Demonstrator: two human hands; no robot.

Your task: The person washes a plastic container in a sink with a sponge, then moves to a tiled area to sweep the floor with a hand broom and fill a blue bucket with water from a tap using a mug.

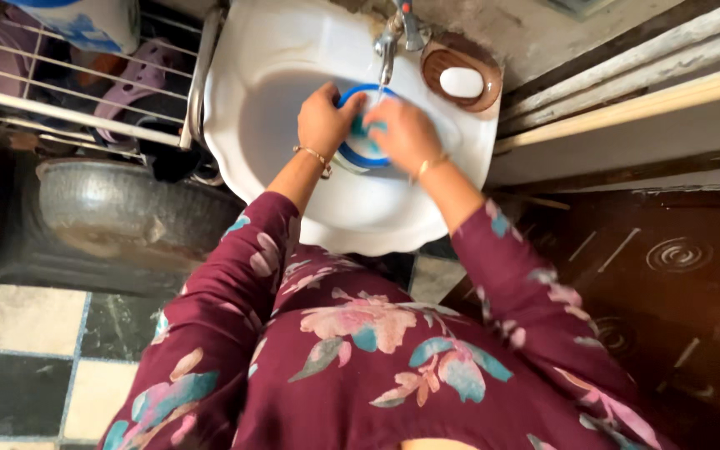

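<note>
Blue-rimmed plate (pixel 352 150), gripped at its edge by left hand (pixel 324 119); right hand (pixel 402 133) presses green scrubber (pixel 370 129) inside basin (pixel 293 50).

sink: white basin (pixel 310 208) held a blue-rimmed plate (pixel 352 154) | ledge: brown soap dish (pixel 487 93) with a white soap bar (pixel 461 82) | floor: checkered tiles (pixel 27 333) carried a metal basin (pixel 127 208)

hands cover most of blue-rimmed plate (pixel 352 154), scrubber (pixel 370 129) mostly hidden
</note>
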